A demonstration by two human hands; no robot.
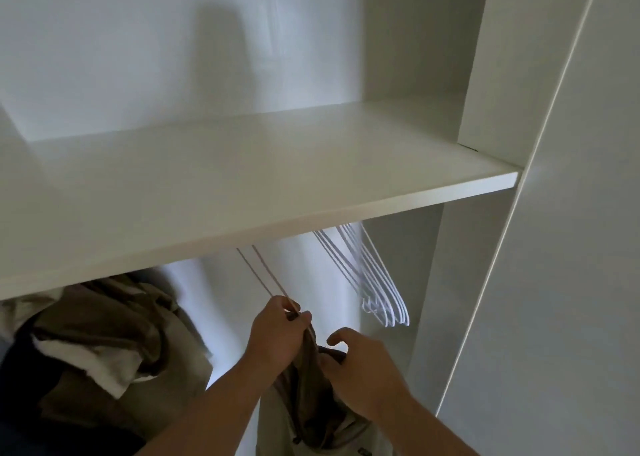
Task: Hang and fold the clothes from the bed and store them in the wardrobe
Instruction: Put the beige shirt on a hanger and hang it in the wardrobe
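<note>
Home bedroom wardrobe, white shelf [263,164], spare white hangers [377,282] (bunched together), hung clothes [104,344]

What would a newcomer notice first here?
Low in the centre, the left hand grips a thin pale hanger while the right hand holds a brown fabric garment just below. Above spans a broad white wardrobe shelf, with a bunch of white wire hangers under its right end.

A: How many shelves?
B: One white shelf [277,164].
A: And hands?
B: Two: a left hand [277,331] and a right hand [363,369].
A: Hangers?
B: On the right, about five white hangers [377,282] (too blurry to be sure). Two thin bars [260,272] in the middle.
A: Clothes?
B: One brown cloth [304,396] near; a bunch of clothes [104,334] on the left, too mixed up to count.
</note>
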